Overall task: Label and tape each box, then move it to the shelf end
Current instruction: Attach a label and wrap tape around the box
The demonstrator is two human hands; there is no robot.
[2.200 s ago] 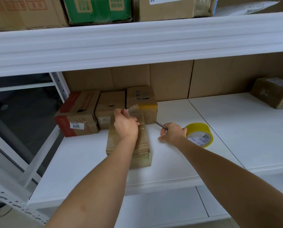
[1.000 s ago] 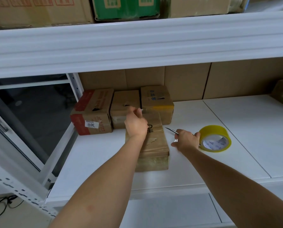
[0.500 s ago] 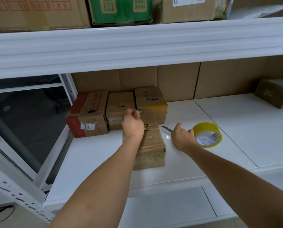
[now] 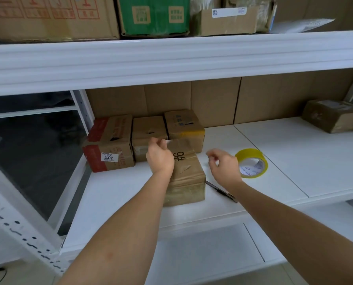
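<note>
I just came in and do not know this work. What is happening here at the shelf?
A person is sealing a small cardboard box marked 9# on the white shelf. The left hand pinches something at the box's far top edge, probably the tape end. The right hand hovers beside the box, holding nothing. A knife and a yellow tape roll lie nearby.

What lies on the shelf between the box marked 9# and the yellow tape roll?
In the head view, a thin knife or pen lies on the white shelf there, and the right hand hovers over that stretch, between box and tape roll.
</note>
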